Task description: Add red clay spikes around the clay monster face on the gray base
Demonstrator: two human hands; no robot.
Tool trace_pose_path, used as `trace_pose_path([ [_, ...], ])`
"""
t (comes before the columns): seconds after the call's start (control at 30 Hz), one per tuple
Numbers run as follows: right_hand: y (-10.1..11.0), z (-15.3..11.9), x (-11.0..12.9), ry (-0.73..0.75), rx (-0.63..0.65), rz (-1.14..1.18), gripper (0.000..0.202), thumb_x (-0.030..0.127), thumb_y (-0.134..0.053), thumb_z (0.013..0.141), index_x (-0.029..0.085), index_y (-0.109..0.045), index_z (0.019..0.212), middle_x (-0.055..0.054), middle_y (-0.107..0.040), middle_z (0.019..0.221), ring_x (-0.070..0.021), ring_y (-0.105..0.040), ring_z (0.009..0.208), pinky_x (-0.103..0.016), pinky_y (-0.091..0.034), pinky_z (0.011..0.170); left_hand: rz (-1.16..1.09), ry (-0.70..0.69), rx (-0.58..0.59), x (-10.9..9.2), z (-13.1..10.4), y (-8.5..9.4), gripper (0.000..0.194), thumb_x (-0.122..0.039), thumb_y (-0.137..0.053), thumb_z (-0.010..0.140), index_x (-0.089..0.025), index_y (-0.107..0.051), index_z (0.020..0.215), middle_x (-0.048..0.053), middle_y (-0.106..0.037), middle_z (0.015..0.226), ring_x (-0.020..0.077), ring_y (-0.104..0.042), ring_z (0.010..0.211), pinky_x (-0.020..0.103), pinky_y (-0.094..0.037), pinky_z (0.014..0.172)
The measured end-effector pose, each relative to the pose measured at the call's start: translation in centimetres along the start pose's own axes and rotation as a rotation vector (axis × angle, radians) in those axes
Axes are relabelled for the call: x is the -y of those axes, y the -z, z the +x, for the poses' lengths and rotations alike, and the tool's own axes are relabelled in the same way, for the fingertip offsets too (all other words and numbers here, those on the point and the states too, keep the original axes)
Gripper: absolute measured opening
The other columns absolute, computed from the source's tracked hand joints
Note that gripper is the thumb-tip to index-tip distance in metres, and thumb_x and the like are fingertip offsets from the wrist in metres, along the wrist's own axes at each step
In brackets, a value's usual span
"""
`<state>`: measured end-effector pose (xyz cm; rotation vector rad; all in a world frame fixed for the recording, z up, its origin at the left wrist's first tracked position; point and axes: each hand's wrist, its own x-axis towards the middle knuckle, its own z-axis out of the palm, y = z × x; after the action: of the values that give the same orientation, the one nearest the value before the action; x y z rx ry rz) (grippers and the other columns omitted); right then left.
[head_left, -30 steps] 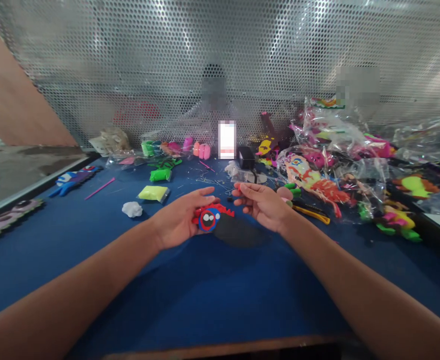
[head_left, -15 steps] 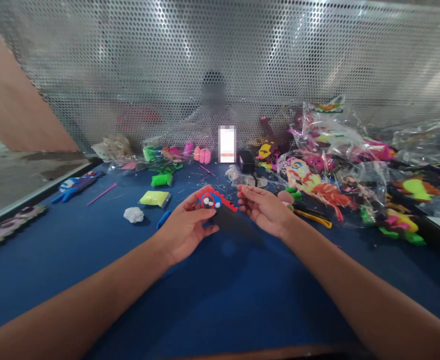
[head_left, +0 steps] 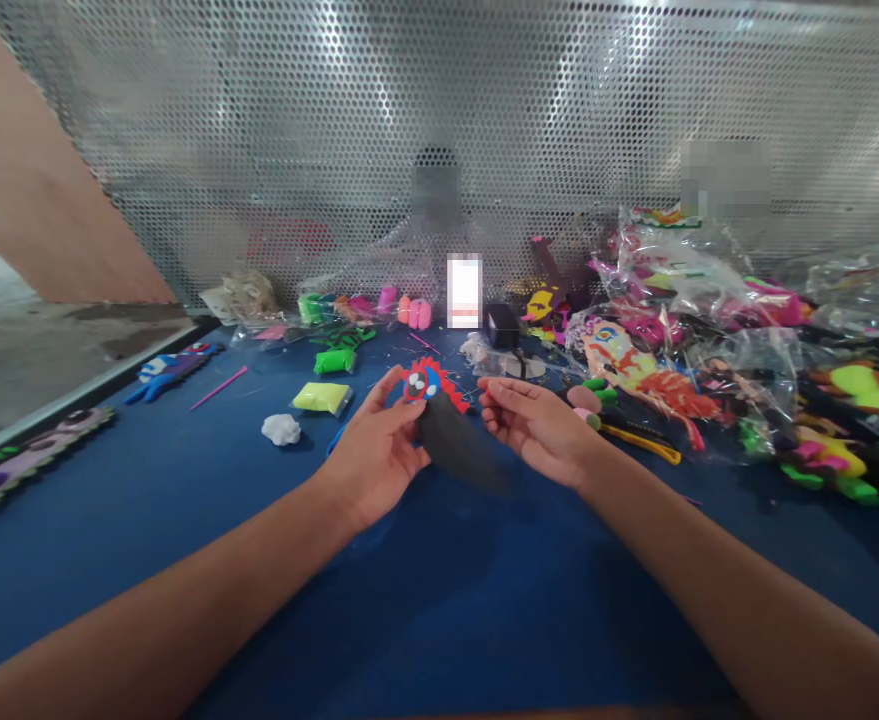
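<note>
My left hand (head_left: pixel 379 450) grips a dark flat figure (head_left: pixel 458 445) by its upper end, thumb on the front. Red spikes run along the figure's edge, and a blue and red face with white eyes sits at its top. To the right of it, my right hand (head_left: pixel 536 425) has its thumb and forefinger pinched together, apart from the figure. A tiny red bit seems to be at those fingertips, too small to name. A white clay lump (head_left: pixel 281 430) and a yellow clay packet (head_left: pixel 323 398) lie left of my left hand.
A lit phone (head_left: pixel 464 292) stands by the perforated metal panel (head_left: pixel 259 120). Beside it is a black box (head_left: pixel 500 325). Plastic bags and colourful clay figures (head_left: pixel 653 370) crowd the right. A pink stick (head_left: pixel 218 388) and a green packet (head_left: pixel 334 361) lie at the left.
The dark figure has tilted more upright in my left hand, showing more of its dark body and red spikes. My right hand keeps its pinch. The whole view has shifted slightly.
</note>
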<state>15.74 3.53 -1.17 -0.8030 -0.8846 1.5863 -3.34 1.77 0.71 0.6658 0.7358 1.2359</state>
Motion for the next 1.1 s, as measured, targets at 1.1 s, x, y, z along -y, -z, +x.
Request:
trace_pose_path([
  [1.1, -1.6, -1.6, -0.3, 0.161, 0.055, -0.453, 0.028, 0.029, -0.079, 0.07, 0.021, -0.069, 0.095, -0.002, -0.073, 0.076, -0.0142, -0.066, 0.062, -0.031, -0.055, 0.063, 0.417, -0.431, 0.109, 0.0, -0.1, 0.2, 0.087, -0.003, -0.075, 0.065, -0.029, -0.038, 0.139, 0.006, -0.066, 0.11, 0.0204, -0.067, 0.092, 0.03, -0.059, 0.078],
])
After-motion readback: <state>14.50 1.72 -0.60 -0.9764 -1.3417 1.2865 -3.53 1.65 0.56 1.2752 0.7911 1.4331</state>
